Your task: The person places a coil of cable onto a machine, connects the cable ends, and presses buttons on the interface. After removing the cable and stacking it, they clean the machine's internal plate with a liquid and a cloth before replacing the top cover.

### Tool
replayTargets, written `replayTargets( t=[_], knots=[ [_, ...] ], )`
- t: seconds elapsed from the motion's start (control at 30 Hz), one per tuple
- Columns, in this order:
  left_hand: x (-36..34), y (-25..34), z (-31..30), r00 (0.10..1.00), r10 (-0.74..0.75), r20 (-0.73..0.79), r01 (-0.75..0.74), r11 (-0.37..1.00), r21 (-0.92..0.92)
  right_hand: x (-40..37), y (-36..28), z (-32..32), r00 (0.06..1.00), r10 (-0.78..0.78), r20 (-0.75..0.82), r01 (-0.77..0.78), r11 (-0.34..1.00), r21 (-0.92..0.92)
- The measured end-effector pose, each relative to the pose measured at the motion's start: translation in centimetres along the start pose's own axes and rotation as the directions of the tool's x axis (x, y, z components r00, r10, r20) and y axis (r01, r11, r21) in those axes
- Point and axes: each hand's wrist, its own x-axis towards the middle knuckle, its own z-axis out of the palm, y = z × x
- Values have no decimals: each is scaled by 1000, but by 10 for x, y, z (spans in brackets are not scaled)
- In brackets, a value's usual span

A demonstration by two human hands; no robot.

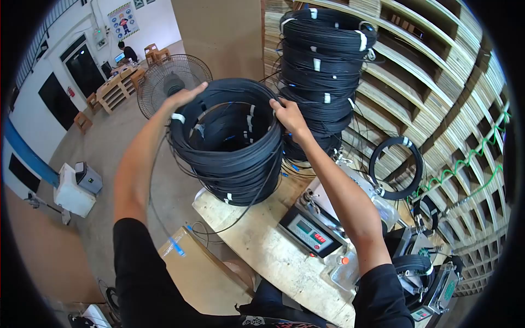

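A tall stack of black cable coils (232, 164), bound with white ties, stands on the wooden tabletop (257, 246). My left hand (185, 98) lies along the far left rim of the top coil, its visible fingers stretched out. At the right rim, my right hand (290, 116) grips the top coil with the thumb on the inner side; its other fingers are partly hidden. A loose strand of cable loops down the front of the stack. Close to my right forearm sits a device with a red digital display (311, 235).
Behind stands a second coil stack (320, 71), beside wooden pallets (415, 82). A single coil (396, 167) leans at right. A fan (172, 82) stands beyond my left hand; a cardboard box (202, 273) is below the table edge. A person (129, 52) sits far back.
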Motion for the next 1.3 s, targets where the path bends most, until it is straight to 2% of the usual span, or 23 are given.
replayTargets(
  t=[0.03,0.07,0.1,0.17,0.2,0.23,0.27,0.3,0.37,0.4,0.43,0.5,0.57,0.63,0.67,0.7,0.73,0.83,0.87,0.97,1.03,1.17,1.3],
  knots=[
    [15,-11,4,1000,13,0,-13,1000,-24,6,2,-1,996,70,49,-68,997,-44],
    [-3,0,16,999,-18,-38,21,997,69,38,39,2,986,-164,26,162,914,-371],
    [7,-6,27,995,-43,-92,47,998,40,36,35,4,987,-160,29,159,914,-373],
    [-3,-6,21,993,-37,110,53,988,-148,19,23,6,987,-159,-24,145,947,-286],
    [-22,-2,18,992,-47,119,65,987,-148,28,34,11,992,-121,-21,116,980,-159],
    [-43,7,15,978,-35,206,85,966,-243,23,32,11,993,-116,-20,112,981,-158],
    [-52,16,12,959,-5,284,104,937,-334,17,24,8,989,-87,116,92,995,-40],
    [-40,9,12,960,4,281,94,938,-335,15,17,4,965,-75,252,59,996,73],
    [-7,-17,17,959,52,280,52,934,-353,49,60,11,984,-116,137,120,992,-21],
    [0,-11,20,989,-16,150,57,961,-271,47,51,6,978,-113,175,118,993,-17],
    [-4,-3,21,988,-19,155,61,960,-273,42,40,2,969,-107,221,113,994,-13],
    [-18,16,15,971,-74,227,128,964,-233,38,27,-6,955,15,296,-33,998,55],
    [-24,23,17,984,-99,147,126,974,-187,37,22,-6,942,50,333,-78,994,72],
    [-15,13,16,967,-44,249,99,971,-216,33,22,1,981,-2,196,13,999,-53],
    [-10,9,16,968,-40,247,96,971,-218,33,21,0,983,16,185,5,994,-108],
    [-12,9,16,982,-46,185,73,987,-142,35,21,3,983,13,184,7,994,-110],
    [-13,9,17,991,-45,124,53,997,-61,37,20,7,992,12,126,15,977,-211],
    [-20,11,16,984,-17,175,40,991,-124,37,16,11,999,2,40,13,931,-364],
    [-20,9,19,996,29,88,-21,996,-91,37,16,12,999,2,33,11,927,-374],
    [4,-12,22,990,137,32,-136,990,-42,39,10,15,1000,-17,-11,11,921,-390],
    [-2,-7,19,990,130,50,-127,990,-54,41,8,17,998,56,23,-43,917,-395],
    [3,-8,17,995,84,59,-82,996,-39,79,33,16,992,68,104,-33,950,-311],
    [1,-9,21,991,92,100,-84,993,-82,65,30,8,989,28,145,6,973,-230]
  ],
)
